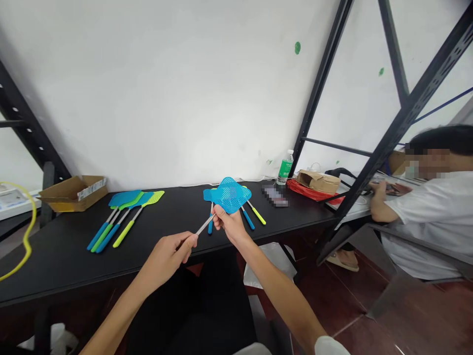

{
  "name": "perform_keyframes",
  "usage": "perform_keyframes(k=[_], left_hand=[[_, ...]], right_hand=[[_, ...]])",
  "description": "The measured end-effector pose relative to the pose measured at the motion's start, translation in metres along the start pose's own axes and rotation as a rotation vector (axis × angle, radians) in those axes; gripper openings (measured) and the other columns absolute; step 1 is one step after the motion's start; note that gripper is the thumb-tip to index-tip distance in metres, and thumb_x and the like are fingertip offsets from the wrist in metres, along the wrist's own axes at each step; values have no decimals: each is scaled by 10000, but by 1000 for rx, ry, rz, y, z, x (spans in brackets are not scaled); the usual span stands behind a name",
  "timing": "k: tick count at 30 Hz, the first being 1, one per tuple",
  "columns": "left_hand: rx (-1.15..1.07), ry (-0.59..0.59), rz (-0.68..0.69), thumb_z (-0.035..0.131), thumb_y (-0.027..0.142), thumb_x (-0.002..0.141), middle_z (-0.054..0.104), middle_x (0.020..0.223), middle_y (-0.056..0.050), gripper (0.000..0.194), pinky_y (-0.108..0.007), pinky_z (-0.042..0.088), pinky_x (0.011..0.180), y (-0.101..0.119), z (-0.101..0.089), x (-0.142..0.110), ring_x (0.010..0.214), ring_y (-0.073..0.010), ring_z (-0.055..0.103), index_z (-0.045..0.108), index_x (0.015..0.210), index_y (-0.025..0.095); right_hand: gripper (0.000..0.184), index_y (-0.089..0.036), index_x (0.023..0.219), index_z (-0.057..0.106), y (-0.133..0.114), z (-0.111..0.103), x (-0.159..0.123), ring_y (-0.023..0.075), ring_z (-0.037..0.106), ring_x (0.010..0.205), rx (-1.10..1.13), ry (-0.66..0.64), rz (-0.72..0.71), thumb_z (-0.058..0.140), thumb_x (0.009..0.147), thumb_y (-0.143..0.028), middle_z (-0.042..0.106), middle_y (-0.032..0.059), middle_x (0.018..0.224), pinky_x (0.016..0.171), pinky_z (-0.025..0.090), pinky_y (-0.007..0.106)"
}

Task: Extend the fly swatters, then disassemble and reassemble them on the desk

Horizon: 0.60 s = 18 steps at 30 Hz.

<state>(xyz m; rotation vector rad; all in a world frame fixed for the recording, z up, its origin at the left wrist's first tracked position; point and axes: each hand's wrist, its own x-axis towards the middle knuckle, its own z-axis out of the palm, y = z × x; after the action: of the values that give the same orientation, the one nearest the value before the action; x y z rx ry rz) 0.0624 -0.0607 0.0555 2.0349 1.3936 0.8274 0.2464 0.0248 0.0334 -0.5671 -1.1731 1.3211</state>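
Note:
A blue fly swatter (233, 193) with a perforated head and a metal rod is held up in front of me, above the table's front edge. My left hand (173, 254) pinches the lower end of its rod; any grip there is hidden by the hand. Close under the head, my right hand (229, 222) is closed around the neck of the swatter. Behind it on the table lie more swatters, among them one with a yellow-green handle (258, 216) and one with a blue handle (248, 219). Their heads are partly covered by the held one.
Several blue and green fly swatters (123, 229) lie fanned out at left on the black table (166, 207). Beside them stands an open cardboard box (74, 199). A water bottle (285, 168), red plastic bag (308, 192) and brown package (318, 181) are at right, near a seated person (432, 217).

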Motion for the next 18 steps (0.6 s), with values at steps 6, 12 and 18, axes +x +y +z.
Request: perform_keyframes(k=[6, 12, 18], left_hand=[[620, 248, 58, 391, 538, 958, 679, 662, -25, 439, -274, 291, 538, -3, -1, -4, 616, -193, 617, 709, 858, 253], [842, 436, 76, 441, 572, 937, 737, 748, -58, 426, -292, 327, 580, -19, 3, -6, 694, -241, 657, 761, 952, 291], [710, 266, 67, 413, 573, 937, 742, 764, -39, 447, -282, 328, 564, -19, -21, -7, 697, -237, 669, 761, 985, 298]], right_hand=[[372, -154, 745, 657, 2, 5, -1, 84, 509, 465, -18, 79, -23, 729, 761, -519, 572, -17, 577, 430, 426, 216], [380, -154, 745, 658, 5, 2, 5, 88, 504, 476, 36, 158, -43, 745, 746, -523, 561, -15, 576, 420, 422, 219], [379, -166, 724, 640, -13, -26, 19, 80, 490, 489, 42, 246, -98, 777, 711, -518, 552, -18, 581, 432, 401, 209]])
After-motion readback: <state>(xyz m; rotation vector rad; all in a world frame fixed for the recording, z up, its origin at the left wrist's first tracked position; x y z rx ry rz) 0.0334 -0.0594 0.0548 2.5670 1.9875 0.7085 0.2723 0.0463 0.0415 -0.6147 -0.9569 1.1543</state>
